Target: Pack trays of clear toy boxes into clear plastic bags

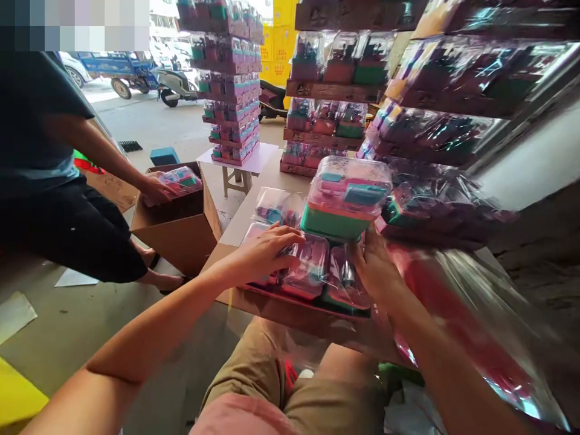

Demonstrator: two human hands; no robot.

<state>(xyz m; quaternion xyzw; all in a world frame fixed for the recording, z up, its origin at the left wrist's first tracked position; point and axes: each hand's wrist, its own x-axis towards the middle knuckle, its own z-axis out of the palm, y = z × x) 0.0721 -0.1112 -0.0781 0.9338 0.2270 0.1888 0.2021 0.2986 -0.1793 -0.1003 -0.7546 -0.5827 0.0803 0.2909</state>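
A tray [290,302] of plastic-wrapped boxes lies in front of me on a table. My left hand [272,249] reaches over its left part, fingers apart, above a clear-topped pink box [306,269]. At the right, my right hand [374,260] has its fingers at the lower right edge of a green box with a clear and pink top [347,193]. That box sits higher than the others, slightly tilted. How firmly the fingers grip it is partly hidden. Another wrapped box [347,281] lies in the tray beside my right hand.
At the left, a person [40,163] holds a wrapped pack [181,179] over an open cardboard carton [181,232]. Tall stacks of filled trays [231,87] rise behind the table and at the right [448,133]. Wrapped red material [444,290] lies beside my right arm.
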